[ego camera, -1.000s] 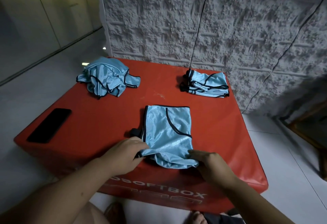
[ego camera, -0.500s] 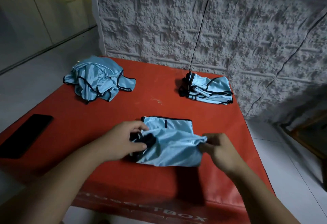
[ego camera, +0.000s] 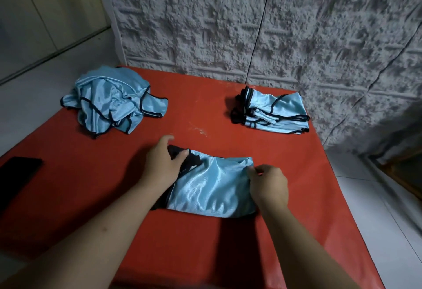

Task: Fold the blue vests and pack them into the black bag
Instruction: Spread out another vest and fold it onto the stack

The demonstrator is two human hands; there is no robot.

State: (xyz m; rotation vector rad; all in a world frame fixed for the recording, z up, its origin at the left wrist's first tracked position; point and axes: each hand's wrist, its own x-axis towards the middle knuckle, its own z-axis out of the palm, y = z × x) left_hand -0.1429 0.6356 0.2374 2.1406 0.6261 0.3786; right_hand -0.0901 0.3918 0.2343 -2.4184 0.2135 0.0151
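**Folded vest under both hands, mid-worktop**

Blue vest (ego camera: 212,188) lies folded at centre of the red worktop (ego camera: 262,156). Left hand (ego camera: 163,165) rests on its black-trimmed left end, fingers loosely spread. Right hand (ego camera: 268,184) pinches the right edge, fingers curled together on the fabric. Crumpled vest pile (ego camera: 112,99) far left; stack of folded vests (ego camera: 274,110) far right. Dark phone (ego camera: 16,174) at left edge.
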